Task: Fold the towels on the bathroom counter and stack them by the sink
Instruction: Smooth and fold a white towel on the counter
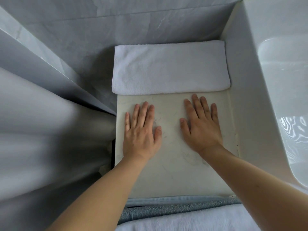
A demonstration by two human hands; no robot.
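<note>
White folded towel (170,68) lies at the bench's (173,172) far edge beside the sink (283,90), while left hand (141,130) and right hand (202,125) rest flat on the bare bench just before it, fingers (144,109) straight and spread, holding nothing.

A grey marbled wall (133,27) rises behind the far edge of the counter, its tiles split by a thin horizontal seam. Left of the counter, a pale curtain (33,122) hangs in broad soft folds that reach from the wall down to the near corner. Between the curtain and the counter's left edge runs a narrow dark gap (113,155), with something pale and blurred at its lower end.
</note>
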